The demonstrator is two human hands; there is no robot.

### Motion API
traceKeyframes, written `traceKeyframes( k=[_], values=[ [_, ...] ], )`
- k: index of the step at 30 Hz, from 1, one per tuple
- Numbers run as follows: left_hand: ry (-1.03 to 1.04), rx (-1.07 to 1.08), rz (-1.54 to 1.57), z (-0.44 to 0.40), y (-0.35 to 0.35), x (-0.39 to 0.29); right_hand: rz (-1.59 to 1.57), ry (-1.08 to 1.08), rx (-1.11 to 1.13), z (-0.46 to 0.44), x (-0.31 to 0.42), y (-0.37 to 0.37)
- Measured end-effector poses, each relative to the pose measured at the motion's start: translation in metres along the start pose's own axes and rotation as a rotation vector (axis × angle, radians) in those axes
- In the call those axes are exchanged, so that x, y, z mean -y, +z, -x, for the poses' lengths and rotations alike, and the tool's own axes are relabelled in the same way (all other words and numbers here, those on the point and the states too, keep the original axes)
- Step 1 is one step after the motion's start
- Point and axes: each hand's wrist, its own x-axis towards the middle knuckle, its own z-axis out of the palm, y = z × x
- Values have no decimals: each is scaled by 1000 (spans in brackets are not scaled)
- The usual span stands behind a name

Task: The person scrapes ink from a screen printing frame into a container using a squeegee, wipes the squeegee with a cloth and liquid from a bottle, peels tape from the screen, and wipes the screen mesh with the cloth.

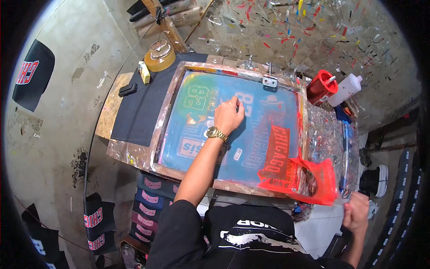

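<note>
Screen [251, 163] lies on the tabletop [324, 131], the left hand [229, 116] at its middle, fingers bunched together. At near right, the right hand's [357, 211] fingers clamp a red strip's [329, 175] end.

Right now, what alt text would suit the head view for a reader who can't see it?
A left hand, gold watch at its wrist, rests on a blue screen; the right hand grips a red-smeared strip by the screen's near right corner. Beyond stand a red tub and white bottle.
</note>
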Motion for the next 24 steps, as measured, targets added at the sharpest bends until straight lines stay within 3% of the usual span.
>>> traceKeyframes(
  k=[5,7,12,24],
  values=[
    [-16,26,-2,0,2,0,91,142,22,7,7,-29],
    [38,-78,-13,0,8,4,108,171,33,11,7,-35],
    [81,-106,-50,2,9,5,162,272,83,18,7,-51],
    [130,-60,-38,3,8,-5,229,489,154,50,-1,-94]
  ],
)
